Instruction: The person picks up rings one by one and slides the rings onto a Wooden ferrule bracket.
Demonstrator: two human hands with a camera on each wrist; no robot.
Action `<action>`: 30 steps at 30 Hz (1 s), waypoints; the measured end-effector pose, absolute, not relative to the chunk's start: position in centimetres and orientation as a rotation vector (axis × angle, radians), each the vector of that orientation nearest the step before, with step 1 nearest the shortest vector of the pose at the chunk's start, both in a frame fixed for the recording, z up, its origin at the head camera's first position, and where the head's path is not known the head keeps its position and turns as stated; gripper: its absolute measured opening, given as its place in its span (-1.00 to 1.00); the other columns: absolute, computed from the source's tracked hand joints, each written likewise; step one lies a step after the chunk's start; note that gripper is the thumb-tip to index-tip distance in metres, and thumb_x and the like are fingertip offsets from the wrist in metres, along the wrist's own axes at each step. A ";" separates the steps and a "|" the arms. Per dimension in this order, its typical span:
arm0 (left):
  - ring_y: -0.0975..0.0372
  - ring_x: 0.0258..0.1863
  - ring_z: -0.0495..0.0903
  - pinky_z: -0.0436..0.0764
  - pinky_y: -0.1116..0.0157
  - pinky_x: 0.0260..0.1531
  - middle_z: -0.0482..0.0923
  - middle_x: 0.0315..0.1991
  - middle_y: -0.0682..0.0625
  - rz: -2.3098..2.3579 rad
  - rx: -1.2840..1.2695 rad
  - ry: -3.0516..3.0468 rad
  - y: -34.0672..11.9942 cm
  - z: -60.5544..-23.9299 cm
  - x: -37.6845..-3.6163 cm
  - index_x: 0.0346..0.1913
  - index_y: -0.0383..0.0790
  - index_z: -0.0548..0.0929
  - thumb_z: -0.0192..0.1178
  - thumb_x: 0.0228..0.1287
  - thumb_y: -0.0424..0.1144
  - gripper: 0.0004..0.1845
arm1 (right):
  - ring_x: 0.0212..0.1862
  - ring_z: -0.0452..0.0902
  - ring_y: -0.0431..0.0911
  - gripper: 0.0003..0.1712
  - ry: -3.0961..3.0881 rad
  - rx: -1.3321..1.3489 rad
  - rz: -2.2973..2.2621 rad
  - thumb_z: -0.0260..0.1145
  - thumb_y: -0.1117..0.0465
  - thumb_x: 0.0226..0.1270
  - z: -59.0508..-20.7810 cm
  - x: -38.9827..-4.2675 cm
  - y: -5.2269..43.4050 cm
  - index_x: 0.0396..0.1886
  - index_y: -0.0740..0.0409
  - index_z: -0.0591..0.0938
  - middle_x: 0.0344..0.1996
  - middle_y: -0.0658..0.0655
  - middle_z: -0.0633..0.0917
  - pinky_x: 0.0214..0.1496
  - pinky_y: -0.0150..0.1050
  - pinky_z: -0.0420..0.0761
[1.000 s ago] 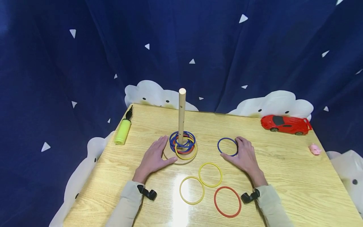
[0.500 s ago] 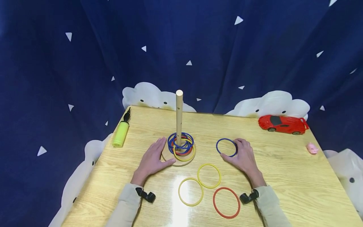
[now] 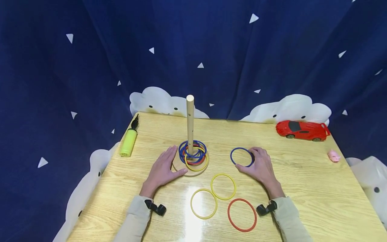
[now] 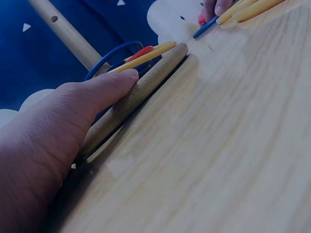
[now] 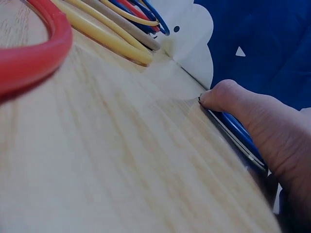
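Touching left edge of round pale wooden base point(image 3: 178, 164) with wide-spread left grip point(image 3: 162, 169); holding thin blue ring point(image 3: 240, 148) in half-curled right grip point(image 3: 261, 167), leaving wood-grain surface point(image 3: 219, 156) between.

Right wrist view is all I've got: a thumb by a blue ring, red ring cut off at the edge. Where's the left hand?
Observer: Left hand is at the left side of the wooden base.

Operator: Red ring: touching the loose yellow rings?

Observer: No. Head view shows all of it, lying apart from both.

Operator: Only a thumb on my side. Other fingers?

Observer: In the head view, the right hand has them at the right side of the blue ring.
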State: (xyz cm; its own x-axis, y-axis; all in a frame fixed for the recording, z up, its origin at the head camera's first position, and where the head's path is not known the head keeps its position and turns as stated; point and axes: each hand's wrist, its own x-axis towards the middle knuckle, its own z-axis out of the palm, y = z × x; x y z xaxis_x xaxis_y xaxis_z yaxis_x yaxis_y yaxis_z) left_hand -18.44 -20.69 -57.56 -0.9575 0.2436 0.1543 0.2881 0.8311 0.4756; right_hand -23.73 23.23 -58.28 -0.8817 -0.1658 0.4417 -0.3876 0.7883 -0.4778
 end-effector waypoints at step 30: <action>0.04 0.66 0.03 0.03 0.02 0.64 0.06 0.68 -0.09 -0.775 -0.431 -2.913 -20.8 -57.8 -18.6 0.70 -0.15 0.06 0.13 0.19 0.61 0.24 | 0.22 0.45 0.23 -0.10 -2.484 0.631 1.031 0.79 0.04 -0.28 -50.5 -24.8 20.7 0.10 0.34 0.63 0.10 0.32 0.64 0.21 0.17 0.43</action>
